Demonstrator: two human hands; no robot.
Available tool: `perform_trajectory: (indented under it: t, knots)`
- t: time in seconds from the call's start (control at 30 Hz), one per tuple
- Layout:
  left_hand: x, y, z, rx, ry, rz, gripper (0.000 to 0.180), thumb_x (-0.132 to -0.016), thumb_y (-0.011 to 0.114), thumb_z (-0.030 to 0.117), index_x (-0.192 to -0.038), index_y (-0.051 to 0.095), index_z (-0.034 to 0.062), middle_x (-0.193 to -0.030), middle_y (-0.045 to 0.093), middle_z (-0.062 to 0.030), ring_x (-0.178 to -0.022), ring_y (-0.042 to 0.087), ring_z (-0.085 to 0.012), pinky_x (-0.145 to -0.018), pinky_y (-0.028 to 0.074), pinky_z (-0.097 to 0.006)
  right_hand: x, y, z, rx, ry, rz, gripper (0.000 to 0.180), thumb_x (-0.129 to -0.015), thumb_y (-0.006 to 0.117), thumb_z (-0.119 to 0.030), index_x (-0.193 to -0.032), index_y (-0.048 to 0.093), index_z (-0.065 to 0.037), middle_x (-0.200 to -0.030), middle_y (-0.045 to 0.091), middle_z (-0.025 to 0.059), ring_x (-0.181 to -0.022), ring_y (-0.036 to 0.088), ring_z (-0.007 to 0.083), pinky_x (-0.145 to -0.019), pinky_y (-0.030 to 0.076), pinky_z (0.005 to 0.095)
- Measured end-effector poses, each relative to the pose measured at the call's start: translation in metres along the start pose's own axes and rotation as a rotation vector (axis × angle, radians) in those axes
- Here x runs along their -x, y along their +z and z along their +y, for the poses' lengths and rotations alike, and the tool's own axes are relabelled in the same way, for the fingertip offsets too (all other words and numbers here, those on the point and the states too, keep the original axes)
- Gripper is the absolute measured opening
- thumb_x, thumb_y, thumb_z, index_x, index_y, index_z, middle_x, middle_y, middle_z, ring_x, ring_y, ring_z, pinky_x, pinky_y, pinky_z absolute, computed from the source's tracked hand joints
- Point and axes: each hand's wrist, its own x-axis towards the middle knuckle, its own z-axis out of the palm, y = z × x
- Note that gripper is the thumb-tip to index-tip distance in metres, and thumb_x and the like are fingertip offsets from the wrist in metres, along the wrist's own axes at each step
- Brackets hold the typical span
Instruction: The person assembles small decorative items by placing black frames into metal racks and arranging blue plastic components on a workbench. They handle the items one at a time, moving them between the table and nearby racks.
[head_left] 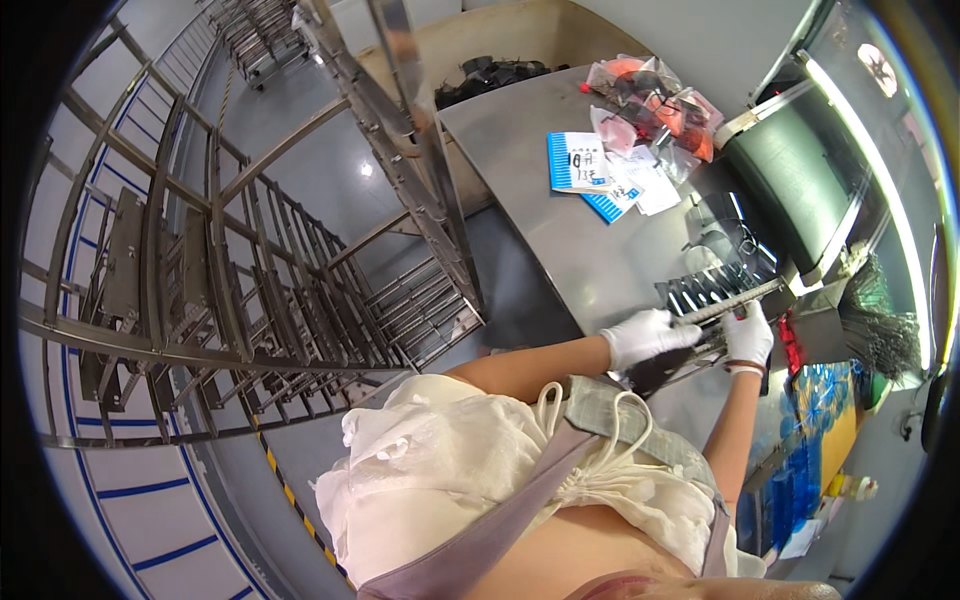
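A factory workshop, by the look of its metal racks (196, 260) at left, striped floor tape (288, 497) lower left and steel worktop (555, 240) upper centre.

**Dressed Mostly in White**

A plain white glove (628, 345) covers the left grip (655, 337), its cloth softly creased and ending at the wrist. The right grip (748, 338) wears a matching glove (754, 347); just behind that grip, at the wrist, sits a narrow reddish-brown band (763, 371). The forearms (540, 368) behind both grips are bare. Farther back from the left grip, a loose white garment (420, 450) puffs out in crinkled folds. Cream cords (597, 468) loop and gather behind the left grip, beside a greyish-green, block-shaped panel (605, 410). A mauve-grey strap (480, 515) crosses the garment diagonally, well behind the left grip; a similar strap (718, 530) shows behind the right grip.
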Motion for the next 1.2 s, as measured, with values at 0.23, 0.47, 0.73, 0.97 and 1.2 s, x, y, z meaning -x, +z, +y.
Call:
perform_trajectory:
  t: [0.23, 0.47, 0.73, 0.97, 1.2]
  knots:
    - [-0.014, 0.019, 0.008, -0.509, 0.662, 0.069, 0.032, -0.096, 0.066, 0.022, -0.113, 0.068, -0.0043, -0.104, 0.071, -0.0218, -0.094, 0.065, -0.0254, -0.088, 0.05, -0.04, 0.092, -0.063, 0.021, -0.661, -0.049, -0.035, 0.045, -0.106, 0.059, -0.027, -0.138, 0.056, 0.005, -0.132, 0.062, 0.0171, -0.119, 0.059, 0.0229, -0.105, 0.046, 0.0359]
    - [-0.037, 0.07, 0.001, 0.782, 0.313, -0.362, 0.05, -0.097, 0.066, 0.017, -0.139, 0.047, -0.0041, -0.136, 0.057, -0.012, -0.127, 0.052, -0.0215, -0.11, 0.038, -0.036, 0.128, -0.033, 0.044, -0.297, 0.138, 0.04, 0.054, -0.105, 0.058, -0.037, -0.143, 0.054, 0.001, -0.135, 0.062, 0.0233, -0.12, 0.06, 0.0343, -0.106, 0.044, 0.0418]
    - [0.045, -0.032, 0.075, -0.317, 0.31, -0.421, 0.068, -0.099, 0.062, 0.023, -0.157, 0.036, -0.0025, -0.146, 0.06, -0.0165, -0.131, 0.058, -0.0236, -0.109, 0.047, -0.035, 0.105, -0.062, 0.001, -0.543, -0.007, 0.463, 0.032, -0.108, 0.054, -0.021, -0.104, 0.068, 0.007, -0.093, 0.068, 0.0158, -0.085, 0.061, 0.0229, -0.081, 0.05, 0.0384]
    - [0.421, -0.142, 0.186, -0.936, 0.801, 0.494, 0.052, -0.104, 0.051, 0.028, -0.146, 0.051, -0.0031, -0.143, 0.058, -0.0206, -0.13, 0.056, -0.0292, -0.113, 0.042, -0.041, 0.038, -0.224, -0.033, -0.611, -0.337, 0.614, 0.023, -0.096, 0.062, -0.012, -0.08, 0.062, 0.005, -0.072, 0.059, 0.0166, -0.067, 0.058, 0.0276, -0.065, 0.046, 0.038]
    - [0.656, -0.267, 0.213, -1.209, -0.042, 1.981, 0.052, -0.096, 0.058, 0.012, -0.146, 0.052, 0.0016, -0.147, 0.056, -0.0189, -0.137, 0.052, -0.0266, -0.12, 0.036, -0.043, -0.091, -0.41, -0.134, -0.16, -0.772, 1.006, 0.024, -0.104, 0.054, -0.024, -0.109, 0.072, -0.01, -0.09, 0.07, 0.014, -0.08, 0.067, 0.0302, -0.074, 0.051, 0.0368]
